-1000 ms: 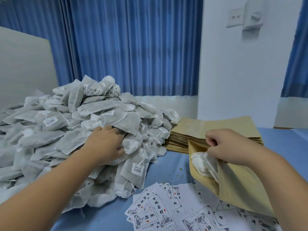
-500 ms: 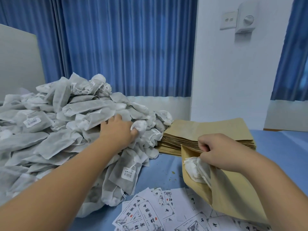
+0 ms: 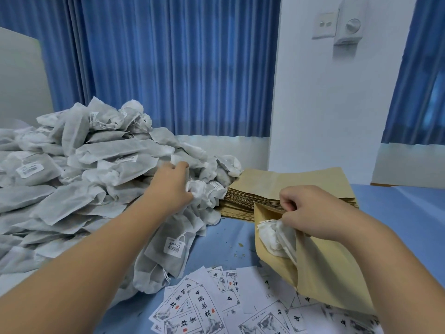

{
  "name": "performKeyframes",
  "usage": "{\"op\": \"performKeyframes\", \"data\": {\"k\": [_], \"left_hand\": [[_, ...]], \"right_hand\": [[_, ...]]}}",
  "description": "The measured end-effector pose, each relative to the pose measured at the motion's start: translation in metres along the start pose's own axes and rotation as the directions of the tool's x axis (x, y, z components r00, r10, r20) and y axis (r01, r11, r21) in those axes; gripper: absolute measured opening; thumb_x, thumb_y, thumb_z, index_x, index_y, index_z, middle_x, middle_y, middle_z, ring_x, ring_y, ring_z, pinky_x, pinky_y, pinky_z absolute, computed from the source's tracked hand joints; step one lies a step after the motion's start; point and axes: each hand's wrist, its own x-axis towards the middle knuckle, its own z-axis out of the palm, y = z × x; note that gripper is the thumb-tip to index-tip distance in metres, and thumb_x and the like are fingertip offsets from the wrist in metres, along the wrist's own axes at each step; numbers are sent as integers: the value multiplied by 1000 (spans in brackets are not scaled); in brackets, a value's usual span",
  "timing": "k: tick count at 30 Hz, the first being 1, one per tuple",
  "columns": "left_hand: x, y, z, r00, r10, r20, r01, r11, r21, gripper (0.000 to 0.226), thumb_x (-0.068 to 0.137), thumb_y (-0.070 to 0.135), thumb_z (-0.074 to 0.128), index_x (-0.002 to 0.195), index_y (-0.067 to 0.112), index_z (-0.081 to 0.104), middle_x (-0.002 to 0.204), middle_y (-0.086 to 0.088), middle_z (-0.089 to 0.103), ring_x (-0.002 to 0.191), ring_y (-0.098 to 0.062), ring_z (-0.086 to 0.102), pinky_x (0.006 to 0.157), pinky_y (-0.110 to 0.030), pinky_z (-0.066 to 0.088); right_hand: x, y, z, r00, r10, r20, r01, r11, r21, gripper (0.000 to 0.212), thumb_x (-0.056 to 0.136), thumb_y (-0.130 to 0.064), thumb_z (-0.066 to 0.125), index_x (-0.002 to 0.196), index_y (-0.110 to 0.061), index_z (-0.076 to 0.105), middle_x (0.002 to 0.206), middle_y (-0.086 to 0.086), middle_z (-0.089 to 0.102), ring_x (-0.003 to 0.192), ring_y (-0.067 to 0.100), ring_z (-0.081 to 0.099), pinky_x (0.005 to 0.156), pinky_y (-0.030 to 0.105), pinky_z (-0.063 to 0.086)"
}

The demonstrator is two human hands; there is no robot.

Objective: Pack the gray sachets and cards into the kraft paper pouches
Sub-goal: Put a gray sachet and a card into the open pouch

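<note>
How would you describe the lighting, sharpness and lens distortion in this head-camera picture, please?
Head view: soft, even, bluish light, no glare, faint shadow under the sachet pile; wide-angle stretch enlarges the forearms and tilts the wall switch; print on the cards is sharp; neither the left hand gripping a sachet nor the right hand holding the kraft pouch shows motion blur.

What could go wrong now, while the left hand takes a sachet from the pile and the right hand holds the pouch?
The left hand grips a sachet on the slope of the pile; pulling it may drag neighbours by their strings down onto the cards. The right hand pinches the kraft pouch only at its mouth, and the packed sachets stick out there, so one might slip out.
</note>
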Motion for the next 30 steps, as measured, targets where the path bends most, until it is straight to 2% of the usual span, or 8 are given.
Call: {"op": "performKeyframes", "data": {"k": [3,8,13,15,19,25,28,30], "left_hand": [[-1,0,1,1000,-25,-14,25,1000,12,70,76,26,67,138,16,37,124,-17,45,115,-34,47,94,-37,43],[-7,0,2,991,127,28,-128,992,12,65,74,23,70,132,12,43,118,-6,37,102,-27,51,85,-31,44],[-15,-1,12,982,167,85,-173,983,63,56,79,19,65,132,11,47,139,-11,27,111,-29,50,82,-31,45],[-17,-2,16,986,154,60,-159,982,105,54,82,21,63,133,15,47,139,-12,34,115,-29,49,80,-30,42],[-16,-4,16,989,120,87,-133,977,166,52,85,26,57,135,22,43,123,-7,53,112,-28,52,88,-41,47],[-25,8,14,970,219,-103,-219,976,13,50,89,17,53,138,23,45,122,-6,56,109,-26,53,81,-38,46],[-38,31,10,923,305,-235,-353,914,-199,53,86,12,58,136,26,48,123,4,57,108,-13,50,82,-21,35],[-55,51,7,899,389,-201,-436,830,-348,57,82,16,63,134,29,47,113,26,57,94,6,49,76,-6,32]], "right_hand": [[-1,0,-1,1000,-6,-6,6,1000,3,24,73,-6,52,60,-19,37,60,-3,42,56,17,41,53,30,35],[-2,1,-3,1000,-14,-16,14,1000,10,23,73,-5,51,60,-17,37,59,-4,40,57,17,42,54,30,35],[-2,3,-3,1000,-11,-29,12,1000,24,21,73,-5,51,61,-17,38,57,-5,40,55,17,41,53,29,36],[-2,3,-4,999,-8,-31,9,999,31,21,73,-5,51,61,-16,38,57,-5,40,55,17,41,53,29,36],[-2,4,-5,999,-10,-31,11,999,35,20,73,-5,51,62,-16,39,58,-6,41,55,16,41,53,29,38],[-3,5,-8,999,-5,-42,7,999,35,22,72,-5,52,59,-16,38,57,-6,41,55,17,46,51,28,39],[-3,7,-9,998,-15,-59,17,1000,26,23,72,-6,53,59,-17,38,59,-6,41,55,15,41,51,27,37],[-3,8,-10,996,-20,-91,22,1000,21,23,73,-7,53,59,-18,37,61,-6,41,55,13,37,51,27,33]]}}
